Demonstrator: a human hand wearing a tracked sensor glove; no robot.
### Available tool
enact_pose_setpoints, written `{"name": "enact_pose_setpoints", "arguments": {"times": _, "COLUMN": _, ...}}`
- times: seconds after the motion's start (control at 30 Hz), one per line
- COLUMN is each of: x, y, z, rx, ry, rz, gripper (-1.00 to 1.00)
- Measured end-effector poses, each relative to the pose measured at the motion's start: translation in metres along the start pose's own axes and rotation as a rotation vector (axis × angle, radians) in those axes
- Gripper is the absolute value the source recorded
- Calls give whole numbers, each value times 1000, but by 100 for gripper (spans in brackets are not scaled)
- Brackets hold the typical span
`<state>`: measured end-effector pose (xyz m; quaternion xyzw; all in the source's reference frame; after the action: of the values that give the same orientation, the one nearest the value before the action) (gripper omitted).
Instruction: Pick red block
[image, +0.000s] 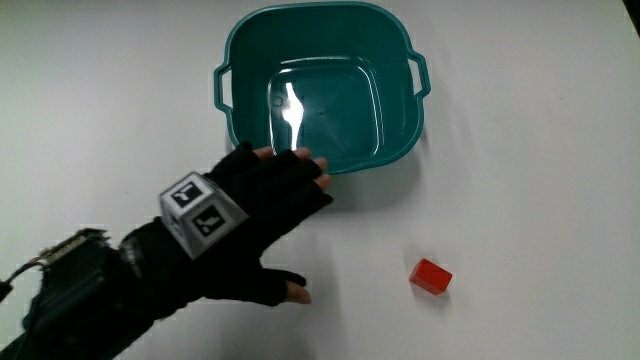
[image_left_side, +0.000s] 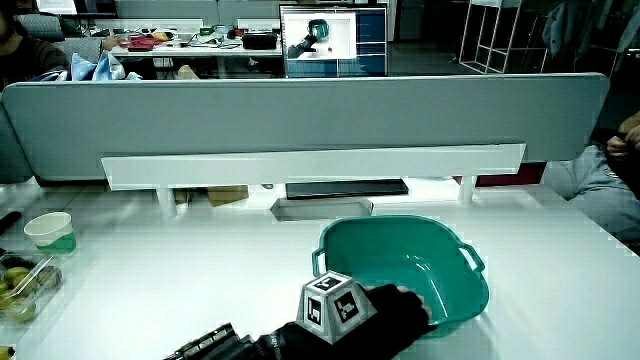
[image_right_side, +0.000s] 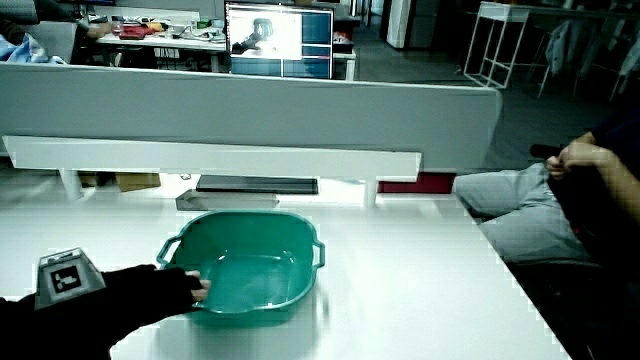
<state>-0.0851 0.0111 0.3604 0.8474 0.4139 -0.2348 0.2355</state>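
red block nr desk edge: small, rigid, prob light | pinch flat sides | hand by teal tub, fingers spread, empty

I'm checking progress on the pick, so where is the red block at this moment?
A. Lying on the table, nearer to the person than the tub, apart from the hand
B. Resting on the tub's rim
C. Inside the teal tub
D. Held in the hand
A: in the main view the red block lies on the bare table, nearer to the person than the teal tub, while the hand hovers at the tub's near rim, holding nothing.
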Motion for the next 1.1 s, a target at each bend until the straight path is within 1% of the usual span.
{"name": "enact_pose_setpoints", "arguments": {"times": 0.03, "x": -2, "y": 4, "z": -7, "rx": -34, "ry": -49, "rz": 23, "gripper": 0}}
{"name": "enact_pose_setpoints", "arguments": {"times": 0.07, "x": 4, "y": 8, "z": -5, "rx": -17, "ry": 8, "rz": -47, "gripper": 0}}
{"name": "enact_pose_setpoints", "arguments": {"times": 0.1, "x": 2, "y": 11, "z": -12, "rx": -44, "ry": -52, "rz": 18, "gripper": 0}}
{"name": "enact_pose_setpoints", "arguments": {"times": 0.13, "x": 6, "y": 15, "z": -12, "rx": -46, "ry": -16, "rz": -14, "gripper": 0}}
{"name": "enact_pose_setpoints", "arguments": {"times": 0.17, "x": 3, "y": 18, "z": -22, "rx": -53, "ry": -85, "rz": 16, "gripper": 0}}
{"name": "enact_pose_setpoints", "arguments": {"times": 0.2, "x": 6, "y": 21, "z": -24, "rx": -54, "ry": -68, "rz": 5, "gripper": 0}}
{"name": "enact_pose_setpoints", "arguments": {"times": 0.23, "x": 9, "y": 26, "z": -25, "rx": -75, "ry": -68, "rz": -15, "gripper": 0}}
{"name": "enact_pose_setpoints", "arguments": {"times": 0.27, "x": 3, "y": 30, "z": -38, "rx": -61, "ry": -127, "rz": -31, "gripper": 0}}
{"name": "enact_pose_setpoints", "arguments": {"times": 0.3, "x": 10, "y": 33, "z": -34, "rx": -72, "ry": -103, "rz": -10, "gripper": 0}}
{"name": "enact_pose_setpoints", "arguments": {"times": 0.33, "x": 11, "y": 36, "z": -38, "rx": -100, "ry": -107, "rz": 0, "gripper": 0}}
{"name": "enact_pose_setpoints", "arguments": {"times": 0.37, "x": 15, "y": 39, "z": -36, "rx": -88, "ry": -93, "rz": -13, "gripper": 0}}
{"name": "enact_pose_setpoints", "arguments": {"times": 0.4, "x": 16, "y": 43, "z": -41, "rx": -83, "ry": -111, "rz": -17, "gripper": 0}}
{"name": "enact_pose_setpoints", "arguments": {"times": 0.43, "x": 17, "y": 46, "z": -44, "rx": -96, "ry": -100, "rz": -6, "gripper": 0}}
{"name": "enact_pose_setpoints", "arguments": {"times": 0.47, "x": 21, "y": 49, "z": -43, "rx": -91, "ry": -59, "rz": -59, "gripper": 0}}
{"name": "enact_pose_setpoints", "arguments": {"times": 0.5, "x": 19, "y": 52, "z": -49, "rx": -103, "ry": -100, "rz": -25, "gripper": 0}}
{"name": "enact_pose_setpoints", "arguments": {"times": 0.53, "x": 21, "y": 55, "z": -50, "rx": -110, "ry": -84, "rz": -32, "gripper": 0}}
{"name": "enact_pose_setpoints", "arguments": {"times": 0.57, "x": 21, "y": 58, "z": -53, "rx": -115, "ry": -94, "rz": -17, "gripper": 0}}
{"name": "enact_pose_setpoints", "arguments": {"times": 0.6, "x": 18, "y": 61, "z": -61, "rx": -133, "ry": -141, "rz": -3, "gripper": 0}}
{"name": "enact_pose_setpoints", "arguments": {"times": 0.63, "x": 27, "y": 63, "z": -50, "rx": -136, "ry": -71, "rz": -3, "gripper": 0}}
{"name": "enact_pose_setpoints", "arguments": {"times": 0.73, "x": 28, "y": 73, "z": -58, "rx": -143, "ry": -89, "rz": -2, "gripper": 0}}
{"name": "enact_pose_setpoints", "arguments": {"times": 0.77, "x": 30, "y": 75, "z": -59, "rx": -151, "ry": -83, "rz": -3, "gripper": 0}}
{"name": "enact_pose_setpoints", "arguments": {"times": 0.8, "x": 29, "y": 79, "z": -64, "rx": -159, "ry": -102, "rz": 0, "gripper": 0}}
{"name": "enact_pose_setpoints", "arguments": {"times": 0.83, "x": 31, "y": 82, "z": -64, "rx": -170, "ry": -87, "rz": 15, "gripper": 0}}
{"name": "enact_pose_setpoints", "arguments": {"times": 0.87, "x": 32, "y": 85, "z": -65, "rx": -171, "ry": -72, "rz": 14, "gripper": 0}}
{"name": "enact_pose_setpoints", "arguments": {"times": 0.9, "x": 31, "y": 88, "z": -69, "rx": -184, "ry": -84, "rz": 27, "gripper": 0}}
{"name": "enact_pose_setpoints", "arguments": {"times": 0.93, "x": 32, "y": 90, "z": -72, "rx": -179, "ry": -77, "rz": 21, "gripper": 0}}
{"name": "enact_pose_setpoints", "arguments": {"times": 0.97, "x": 32, "y": 93, "z": -76, "rx": -195, "ry": -82, "rz": 21, "gripper": 0}}
{"name": "enact_pose_setpoints", "arguments": {"times": 1.0, "x": 34, "y": 95, "z": -74, "rx": -199, "ry": -74, "rz": 35, "gripper": 0}}
{"name": "enact_pose_setpoints", "arguments": {"times": 1.1, "x": 33, "y": 101, "z": -82, "rx": -209, "ry": -89, "rz": 42, "gripper": 0}}
